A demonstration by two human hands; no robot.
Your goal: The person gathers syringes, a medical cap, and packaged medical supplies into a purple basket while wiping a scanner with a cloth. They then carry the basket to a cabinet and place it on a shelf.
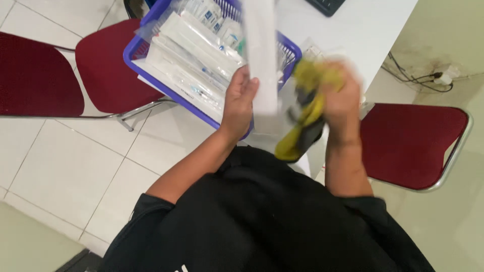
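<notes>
Three red-cushioned chairs stood on the pale tiled floor [65, 166] around me: one chair [35, 75] at the far left, a second chair [108, 65] under the basket, and a third chair [411, 143] at the right beside the white surface [363, 30]. A blue plastic basket [132, 48] sat across the edge of that surface and the second chair, packed with long sealed clear-and-white packets [191, 60] lying side by side. At the far edge of the surface showed the corner of a dark keyboard [326, 5], and by the wall on the right a cable ran to a white plug [444, 78].

My left hand [238, 103] was raised in front of the basket, its grip closed on the lower end of a long white flat packet [261, 55] that stood upright, thumb on the near face and fingers behind. My right hand [342, 95] was blurred just to the right of it, its grip wrapped around a yellow and black cloth-like bundle [302, 121] that hung down from the fist toward my black shirt [262, 221]. The packet and the bundle were near each other; whether they touched, I could not tell.
</notes>
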